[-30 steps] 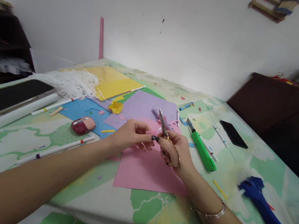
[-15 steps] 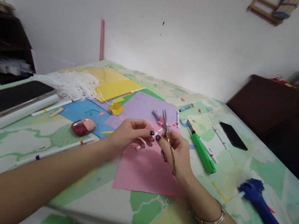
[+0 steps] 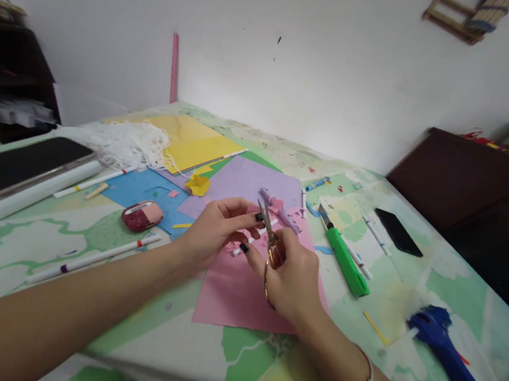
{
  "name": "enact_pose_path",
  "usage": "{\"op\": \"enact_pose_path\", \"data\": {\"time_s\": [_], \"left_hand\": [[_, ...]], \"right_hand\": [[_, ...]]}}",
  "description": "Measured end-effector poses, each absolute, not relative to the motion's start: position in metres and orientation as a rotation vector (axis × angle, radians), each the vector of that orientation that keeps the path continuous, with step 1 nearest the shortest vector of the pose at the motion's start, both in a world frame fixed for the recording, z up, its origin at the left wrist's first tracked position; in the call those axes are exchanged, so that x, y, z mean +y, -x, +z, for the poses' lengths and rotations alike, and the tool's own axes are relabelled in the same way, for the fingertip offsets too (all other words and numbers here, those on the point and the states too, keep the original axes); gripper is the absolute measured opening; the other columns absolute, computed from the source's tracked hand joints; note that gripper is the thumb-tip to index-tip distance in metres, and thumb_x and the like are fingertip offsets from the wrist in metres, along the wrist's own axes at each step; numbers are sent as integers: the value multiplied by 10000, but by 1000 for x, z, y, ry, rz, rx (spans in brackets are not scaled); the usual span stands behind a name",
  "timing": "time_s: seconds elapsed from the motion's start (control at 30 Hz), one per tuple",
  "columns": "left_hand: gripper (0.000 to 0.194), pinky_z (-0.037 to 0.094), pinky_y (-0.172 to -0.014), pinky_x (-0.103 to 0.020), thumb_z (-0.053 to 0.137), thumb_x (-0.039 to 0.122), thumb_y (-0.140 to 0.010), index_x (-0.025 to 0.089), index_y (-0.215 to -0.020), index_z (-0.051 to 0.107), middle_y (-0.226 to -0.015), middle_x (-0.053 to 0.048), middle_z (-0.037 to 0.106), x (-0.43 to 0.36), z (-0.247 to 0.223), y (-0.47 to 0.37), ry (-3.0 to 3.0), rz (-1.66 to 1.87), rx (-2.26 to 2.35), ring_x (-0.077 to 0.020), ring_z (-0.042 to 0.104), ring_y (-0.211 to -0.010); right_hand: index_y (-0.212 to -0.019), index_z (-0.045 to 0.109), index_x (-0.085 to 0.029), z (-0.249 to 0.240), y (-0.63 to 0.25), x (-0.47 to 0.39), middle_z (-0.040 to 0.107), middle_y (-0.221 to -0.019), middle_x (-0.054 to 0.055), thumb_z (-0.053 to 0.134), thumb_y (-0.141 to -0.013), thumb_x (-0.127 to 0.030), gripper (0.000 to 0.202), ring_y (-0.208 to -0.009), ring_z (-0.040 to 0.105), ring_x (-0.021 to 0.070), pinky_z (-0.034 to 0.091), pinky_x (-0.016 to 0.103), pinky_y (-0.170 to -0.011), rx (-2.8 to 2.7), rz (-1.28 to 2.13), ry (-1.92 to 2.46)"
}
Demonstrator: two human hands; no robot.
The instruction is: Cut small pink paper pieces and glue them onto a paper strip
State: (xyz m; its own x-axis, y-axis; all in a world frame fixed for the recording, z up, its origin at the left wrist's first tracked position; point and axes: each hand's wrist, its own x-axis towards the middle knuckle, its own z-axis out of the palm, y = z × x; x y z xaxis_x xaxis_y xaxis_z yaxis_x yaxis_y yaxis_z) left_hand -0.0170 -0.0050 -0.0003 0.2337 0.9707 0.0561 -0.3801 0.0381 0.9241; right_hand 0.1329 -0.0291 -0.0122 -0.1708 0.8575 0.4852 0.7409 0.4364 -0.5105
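My right hand [image 3: 292, 271] grips a pair of gold-handled scissors [image 3: 267, 222], its fingers in the handles and the blades pointing up and away. Close beside the blades, my left hand [image 3: 221, 227] has thumb and fingertips drawn together; whatever they pinch is too small or hidden to make out. Beneath both hands lies a pink paper sheet [image 3: 235, 304]. A white marker [image 3: 238, 251] and pink paper scraps rest on it, partly covered by the hands. Just beyond the scissors are a curled purple paper strip [image 3: 289, 219] and a purple sheet [image 3: 261, 178].
Right of the hands lie a green box cutter [image 3: 345, 261] with its blade out, a black phone [image 3: 398, 231] and a blue-handled tool [image 3: 454, 364]. Leftward are a maroon-and-pink case [image 3: 141, 216], markers, a yellow paper flower [image 3: 197, 184], white yarn [image 3: 126, 140] and a large tablet-like device [image 3: 14, 166].
My right hand has turned and shifted left, bringing the scissor blades up to my left fingertips. The left hand has barely moved.
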Motion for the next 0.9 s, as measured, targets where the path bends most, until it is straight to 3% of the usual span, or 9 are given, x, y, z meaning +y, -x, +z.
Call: {"op": "enact_pose_path", "data": {"time_s": [0.9], "left_hand": [[184, 320, -475, -200, 766, 267, -651, 114, -740, 715, -661, -29, 598, -3, -7, 18, -986, 1132, 749, -83, 482, -600]], "right_hand": [[-742, 488, -192, -13, -134, -28, 544, -542, -38, 657, -721, -492, 345, -467, 462, 103, 280, 224, -489, -1941, 91, 1346]]}}
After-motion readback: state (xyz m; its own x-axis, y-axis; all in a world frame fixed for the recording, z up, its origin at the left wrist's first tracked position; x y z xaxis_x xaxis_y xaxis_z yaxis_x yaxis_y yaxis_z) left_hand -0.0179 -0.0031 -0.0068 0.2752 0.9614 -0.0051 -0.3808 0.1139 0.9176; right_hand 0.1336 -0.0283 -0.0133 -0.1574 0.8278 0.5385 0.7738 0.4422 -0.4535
